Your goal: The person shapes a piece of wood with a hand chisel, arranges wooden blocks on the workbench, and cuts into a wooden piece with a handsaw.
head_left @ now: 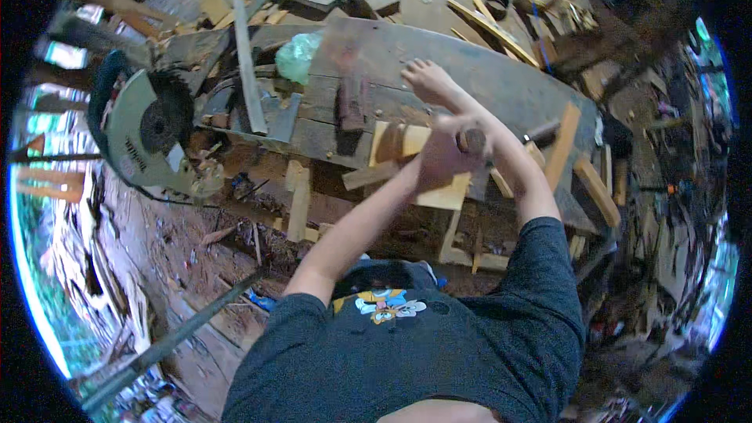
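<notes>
My left hand [454, 153], smeared by motion, is closed round a tool handle [471, 141] whose round brown end faces up; the rest of that tool is hidden. Beneath this hand lies a pale square board [448, 194] at the bench's near edge, with a short wood strip [368, 176] beside it. My right arm reaches past the left one, and my right hand [427, 78] is over the wooden workbench [462, 51], fingers slightly apart with nothing visible in them. Left of it sits a long reddish-brown block [352, 102].
A circular saw blade with a pale green guard [129, 129] stands at the left. Near it are a long wood strip [248, 63] and a green plastic bag [298, 59]. Wood offcuts [564, 145] lean at the right. More scraps [489, 27] lie behind the bench.
</notes>
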{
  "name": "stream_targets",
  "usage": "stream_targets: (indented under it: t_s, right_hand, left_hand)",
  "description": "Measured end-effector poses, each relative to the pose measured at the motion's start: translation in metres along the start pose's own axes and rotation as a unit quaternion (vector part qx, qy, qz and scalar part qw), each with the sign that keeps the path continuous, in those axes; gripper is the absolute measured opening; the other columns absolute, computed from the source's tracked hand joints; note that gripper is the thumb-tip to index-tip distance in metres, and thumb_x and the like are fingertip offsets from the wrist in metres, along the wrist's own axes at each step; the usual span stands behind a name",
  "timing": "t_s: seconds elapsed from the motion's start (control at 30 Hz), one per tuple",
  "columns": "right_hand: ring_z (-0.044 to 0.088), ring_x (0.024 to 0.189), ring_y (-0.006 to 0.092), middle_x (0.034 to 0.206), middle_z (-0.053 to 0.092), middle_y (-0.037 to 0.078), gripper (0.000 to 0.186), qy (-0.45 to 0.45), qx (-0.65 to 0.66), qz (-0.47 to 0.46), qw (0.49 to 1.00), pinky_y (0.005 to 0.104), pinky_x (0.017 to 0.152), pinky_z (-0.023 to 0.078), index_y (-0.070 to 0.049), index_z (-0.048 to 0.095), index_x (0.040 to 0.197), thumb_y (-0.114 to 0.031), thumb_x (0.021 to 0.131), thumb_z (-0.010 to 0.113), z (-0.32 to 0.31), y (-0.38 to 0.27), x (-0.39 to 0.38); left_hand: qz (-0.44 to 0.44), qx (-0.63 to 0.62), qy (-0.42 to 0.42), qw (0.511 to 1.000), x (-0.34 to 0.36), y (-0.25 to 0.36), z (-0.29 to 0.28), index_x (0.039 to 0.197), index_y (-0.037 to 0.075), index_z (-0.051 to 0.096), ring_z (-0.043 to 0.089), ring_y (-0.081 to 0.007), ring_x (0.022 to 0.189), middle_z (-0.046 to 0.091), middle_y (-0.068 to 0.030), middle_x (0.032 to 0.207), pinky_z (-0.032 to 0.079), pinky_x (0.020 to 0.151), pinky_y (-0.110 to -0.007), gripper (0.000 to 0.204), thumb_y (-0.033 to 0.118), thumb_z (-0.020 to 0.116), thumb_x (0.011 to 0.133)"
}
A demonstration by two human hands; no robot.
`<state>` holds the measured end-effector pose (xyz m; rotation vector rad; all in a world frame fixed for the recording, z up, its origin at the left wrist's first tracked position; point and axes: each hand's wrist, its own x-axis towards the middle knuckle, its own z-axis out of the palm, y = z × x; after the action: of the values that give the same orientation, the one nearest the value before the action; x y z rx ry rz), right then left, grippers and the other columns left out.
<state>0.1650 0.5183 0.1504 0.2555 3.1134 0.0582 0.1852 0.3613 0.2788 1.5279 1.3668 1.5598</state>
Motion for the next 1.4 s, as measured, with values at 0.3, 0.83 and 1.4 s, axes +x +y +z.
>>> stream_targets:
  t_s: [0.3, 0.83, 1.4]
  right_hand:
    - [0.041, 0.106, 0.0258, 0.111, 0.046, 0.012, 0.029, 0.117, 0.093, -0.092, 0.985, 0.0355, 0.089, 0.033, -0.012, 0.054, 0.097, -0.014, 0.068, 0.051, 0.006, -0.037, 0.051]
    - [0.035, 0.11, 0.0283, 0.121, 0.032, 0.012, 0.061, -0.115, 0.002, 0.716, 0.688, 0.039, 0.086, 0.035, -0.007, 0.028, 0.118, -0.008, 0.064, 0.055, 0.041, 0.102, -0.455]
    - [0.044, 0.094, 0.0248, 0.099, 0.045, 0.01, 0.048, 0.028, -0.137, 0.578, 0.804, 0.0389, 0.084, 0.034, -0.009, 0.04, 0.107, -0.023, 0.066, 0.059, 0.038, 0.09, -0.43]
  left_hand:
    - [-0.006, 0.018, 0.098, 0.995, -0.007, -0.009, -0.027, 0.072, 0.003, 0.053, 0.051, -0.009, 0.058, 0.054, -0.0037, 0.063, 0.041, 0.051, -0.023, 0.01, 0.008, 0.059, 0.065]
    - [-0.03, -0.141, 0.05, 0.988, 0.012, -0.015, 0.005, 0.064, 0.002, 0.038, 0.037, -0.0067, 0.043, 0.041, -0.0033, 0.051, 0.028, 0.037, -0.02, 0.015, 0.0, 0.047, 0.075]
    - [-0.011, -0.137, -0.01, 0.99, 0.006, -0.012, 0.004, 0.071, 0.007, 0.038, 0.033, -0.0066, 0.045, 0.035, 0.0018, 0.051, 0.028, 0.042, -0.02, 0.011, 0.004, 0.042, 0.081]
